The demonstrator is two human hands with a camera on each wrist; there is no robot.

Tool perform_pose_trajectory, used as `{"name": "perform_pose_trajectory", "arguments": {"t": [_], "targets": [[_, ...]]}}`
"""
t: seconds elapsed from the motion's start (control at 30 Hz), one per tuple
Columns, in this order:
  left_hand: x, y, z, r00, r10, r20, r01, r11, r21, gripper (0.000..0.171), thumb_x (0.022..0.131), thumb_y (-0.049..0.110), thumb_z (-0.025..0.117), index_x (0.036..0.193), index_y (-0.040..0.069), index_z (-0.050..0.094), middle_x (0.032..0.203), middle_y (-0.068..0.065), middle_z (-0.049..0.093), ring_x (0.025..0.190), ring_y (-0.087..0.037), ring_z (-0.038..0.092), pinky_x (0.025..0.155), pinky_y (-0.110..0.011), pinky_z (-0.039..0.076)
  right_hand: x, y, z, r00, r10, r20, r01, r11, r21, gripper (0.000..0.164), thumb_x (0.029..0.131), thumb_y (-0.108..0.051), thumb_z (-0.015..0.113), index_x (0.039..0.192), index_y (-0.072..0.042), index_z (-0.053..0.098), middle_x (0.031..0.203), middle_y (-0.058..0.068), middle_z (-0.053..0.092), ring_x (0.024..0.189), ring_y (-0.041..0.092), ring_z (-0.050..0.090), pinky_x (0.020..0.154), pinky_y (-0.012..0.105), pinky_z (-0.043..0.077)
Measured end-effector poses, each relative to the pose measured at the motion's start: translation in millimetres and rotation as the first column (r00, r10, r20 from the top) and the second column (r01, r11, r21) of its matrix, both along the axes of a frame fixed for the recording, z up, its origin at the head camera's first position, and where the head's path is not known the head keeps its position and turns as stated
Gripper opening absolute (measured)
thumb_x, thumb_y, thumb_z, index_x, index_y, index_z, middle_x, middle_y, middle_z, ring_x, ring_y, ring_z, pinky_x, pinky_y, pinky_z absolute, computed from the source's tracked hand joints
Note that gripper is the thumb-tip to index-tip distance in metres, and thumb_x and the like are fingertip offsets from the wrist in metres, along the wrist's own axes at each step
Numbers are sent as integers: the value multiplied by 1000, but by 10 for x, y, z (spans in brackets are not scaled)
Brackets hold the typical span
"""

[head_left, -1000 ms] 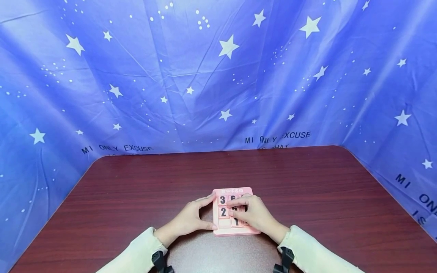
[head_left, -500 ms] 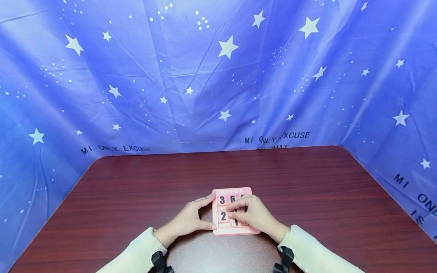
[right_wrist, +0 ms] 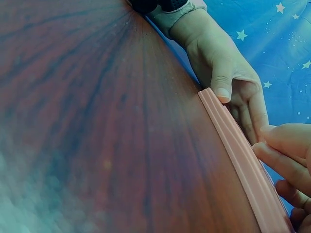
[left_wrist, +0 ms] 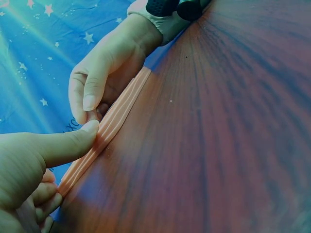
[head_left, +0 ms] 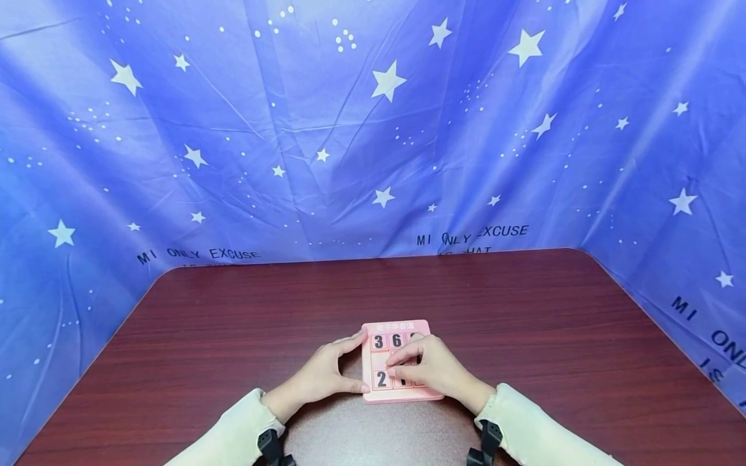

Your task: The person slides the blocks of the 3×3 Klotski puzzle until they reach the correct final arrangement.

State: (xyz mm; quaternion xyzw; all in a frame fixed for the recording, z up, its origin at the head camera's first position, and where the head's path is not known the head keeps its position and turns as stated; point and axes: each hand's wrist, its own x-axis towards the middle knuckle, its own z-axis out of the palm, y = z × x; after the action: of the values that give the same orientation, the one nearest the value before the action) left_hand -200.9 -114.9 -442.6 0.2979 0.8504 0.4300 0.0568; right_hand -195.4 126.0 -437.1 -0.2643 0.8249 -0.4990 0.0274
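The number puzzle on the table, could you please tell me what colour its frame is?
The puzzle frame is pink, which shows best in the head view.

1. Count two hands: left hand, right hand.
2. Count two pale sleeves, one per side.
3. Count two black wrist devices, likewise one per side.
4. Count one pink number puzzle.
5. Read three number tiles in full: 3, 6, 2. Cannot total the others, partly covered.
6. Count one table.
7. Count three patches of black lettering across the blue backdrop.
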Motion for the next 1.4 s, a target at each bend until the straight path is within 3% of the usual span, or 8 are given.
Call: {"name": "perform_pose_trajectory", "arguments": {"t": [0.13,0.33,0.53,0.7,0.83,0.93,0.97,1.4], "targets": [[3,-2,-6,1000,8,3,-8,1000,-4,89,68,30,84,140,-1,42,145,-13,41,133,-28,38,109,-48,30,-1,1,-9,1000,-1,3,1,1000,5,8,77,-16,76,83,-11,77,83,-2,73,79,3,53,65,19,46],[12,-5,-29,1000,16,9,-15,1000,-5,89,68,31,84,140,-1,42,144,-14,41,133,-28,38,109,-48,29,-24,-4,-9,999,-23,-28,23,1000,7,10,78,-17,76,86,-12,77,76,-6,69,67,2,51,57,18,44],[10,2,-42,1000,11,-2,-11,1000,-8,89,68,30,84,139,-2,42,143,-16,42,132,-30,39,108,-48,30,-66,-7,-19,997,-68,-28,67,997,-40,13,77,-9,74,89,-8,75,69,-5,63,62,1,50,54,16,43],[0,12,-27,1000,12,27,-12,1000,-8,89,67,29,85,140,0,42,144,-14,41,133,-27,37,109,-47,29,-123,-13,-18,990,-136,-45,136,991,-3,12,77,-10,74,89,-10,75,66,-6,61,61,2,50,53,18,43],[-2,18,-14,999,15,48,-14,1000,-4,89,67,28,85,140,1,42,145,-12,40,134,-26,36,110,-47,28,-172,-27,-8,972,-215,-95,219,975,35,12,77,-14,76,88,-15,76,74,-9,68,70,7,52,69,26,46],[-6,15,-15,998,17,52,-17,1000,-3,89,67,28,85,140,1,42,145,-12,40,134,-25,36,110,-46,27,-204,-55,-3,958,-273,-82,278,959,49,14,75,-12,77,88,-17,76,81,-9,69,76,10,51,74,27,44],[-6,13,-14,998,18,53,-18,1000,-3,89,67,28,85,140,1,42,145,-12,40,134,-25,36,110,-46,27,-214,-67,-4,954,-290,-75,294,954,55,15,74,-12,78,88,-17,76,80,-9,68,76,11,48,68,26,42],[5,13,11,999,19,41,-19,1000,-9,89,68,29,84,140,1,42,145,-13,40,134,-26,36,110,-48,28,-242,-165,10,951,-300,-78,306,949,72,22,71,-10,77,93,-15,76,89,-6,70,77,12,47,65,24,40]]}}
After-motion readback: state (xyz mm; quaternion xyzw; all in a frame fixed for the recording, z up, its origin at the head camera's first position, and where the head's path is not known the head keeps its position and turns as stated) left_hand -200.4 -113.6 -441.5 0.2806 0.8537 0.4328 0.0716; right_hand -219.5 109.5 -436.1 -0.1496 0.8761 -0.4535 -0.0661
